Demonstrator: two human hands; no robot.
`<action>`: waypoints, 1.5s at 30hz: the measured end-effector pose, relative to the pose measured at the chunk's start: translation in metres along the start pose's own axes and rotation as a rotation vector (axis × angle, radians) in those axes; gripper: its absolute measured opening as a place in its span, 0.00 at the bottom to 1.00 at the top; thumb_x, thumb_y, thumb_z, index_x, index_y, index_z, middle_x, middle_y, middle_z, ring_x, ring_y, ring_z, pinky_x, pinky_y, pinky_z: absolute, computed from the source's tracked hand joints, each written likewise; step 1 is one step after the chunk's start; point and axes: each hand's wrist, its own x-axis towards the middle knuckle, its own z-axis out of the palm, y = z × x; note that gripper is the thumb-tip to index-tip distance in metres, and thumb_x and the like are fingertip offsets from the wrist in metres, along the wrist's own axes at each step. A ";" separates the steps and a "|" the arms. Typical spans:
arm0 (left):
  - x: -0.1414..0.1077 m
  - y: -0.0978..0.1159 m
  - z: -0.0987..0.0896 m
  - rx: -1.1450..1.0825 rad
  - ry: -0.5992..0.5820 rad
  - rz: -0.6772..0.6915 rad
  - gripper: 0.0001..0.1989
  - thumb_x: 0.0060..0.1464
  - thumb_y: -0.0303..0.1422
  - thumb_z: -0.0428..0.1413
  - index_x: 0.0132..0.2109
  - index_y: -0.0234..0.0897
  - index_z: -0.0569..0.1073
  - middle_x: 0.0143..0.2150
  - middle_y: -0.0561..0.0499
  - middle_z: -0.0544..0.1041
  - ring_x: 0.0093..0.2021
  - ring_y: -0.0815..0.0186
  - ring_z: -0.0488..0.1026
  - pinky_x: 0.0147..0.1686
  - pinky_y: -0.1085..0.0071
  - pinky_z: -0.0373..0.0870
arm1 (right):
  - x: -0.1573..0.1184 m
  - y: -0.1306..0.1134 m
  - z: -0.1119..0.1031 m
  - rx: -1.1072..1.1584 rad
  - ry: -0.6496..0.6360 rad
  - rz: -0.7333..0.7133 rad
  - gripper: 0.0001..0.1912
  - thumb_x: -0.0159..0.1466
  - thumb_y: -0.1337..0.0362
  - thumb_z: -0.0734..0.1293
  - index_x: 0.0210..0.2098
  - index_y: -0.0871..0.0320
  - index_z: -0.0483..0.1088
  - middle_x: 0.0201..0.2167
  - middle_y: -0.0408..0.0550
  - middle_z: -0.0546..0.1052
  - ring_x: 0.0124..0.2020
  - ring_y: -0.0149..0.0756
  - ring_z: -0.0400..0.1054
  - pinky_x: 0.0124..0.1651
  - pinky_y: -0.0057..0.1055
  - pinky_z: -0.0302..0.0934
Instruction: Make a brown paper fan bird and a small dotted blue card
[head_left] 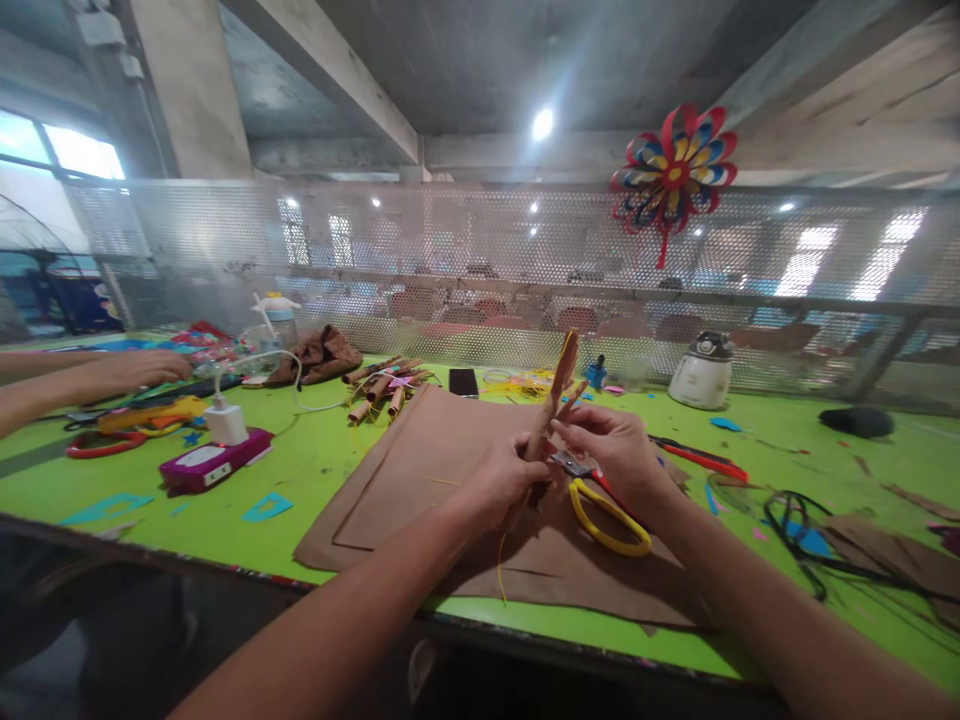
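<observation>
My left hand (504, 482) is closed around the lower part of a brown paper piece (561, 385), which stands upright and has yellow string along its top. My right hand (616, 447) pinches at the right side of the same piece, fingertips close to my left fingers. Under my hands lie large brown paper sheets (420, 470). Scissors with yellow and red handles (611, 520) rest on the sheets just below my right hand. A thin yellow string (502, 570) hangs down below my left hand.
Rolled brown paper tubes (386, 392), a phone (463, 383) and a purple power strip (216, 461) lie on the green table (300, 480). Another person's hand (142, 370) is at the left. At the right are a white bottle (701, 372), a red cutter (701, 458) and black cords (799, 540).
</observation>
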 end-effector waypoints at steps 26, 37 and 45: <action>0.000 -0.003 0.001 0.038 -0.011 -0.026 0.09 0.40 0.24 0.58 0.33 0.32 0.69 0.22 0.54 0.69 0.19 0.73 0.64 0.20 0.75 0.57 | 0.002 0.002 -0.003 -0.178 -0.028 -0.149 0.07 0.52 0.60 0.71 0.22 0.56 0.74 0.24 0.45 0.75 0.26 0.34 0.66 0.31 0.32 0.62; -0.001 -0.005 0.001 0.001 -0.025 0.009 0.06 0.40 0.24 0.59 0.30 0.32 0.70 0.21 0.54 0.68 0.19 0.74 0.62 0.21 0.75 0.57 | 0.003 0.011 -0.003 -0.206 0.017 -0.127 0.09 0.51 0.59 0.72 0.23 0.57 0.72 0.24 0.46 0.74 0.26 0.33 0.66 0.31 0.32 0.62; 0.000 -0.003 0.002 -0.006 -0.024 0.005 0.06 0.40 0.23 0.58 0.30 0.32 0.70 0.21 0.54 0.68 0.19 0.73 0.62 0.22 0.74 0.56 | 0.003 0.012 -0.003 -0.178 0.003 -0.116 0.09 0.51 0.59 0.72 0.23 0.58 0.71 0.24 0.46 0.74 0.25 0.32 0.66 0.30 0.32 0.61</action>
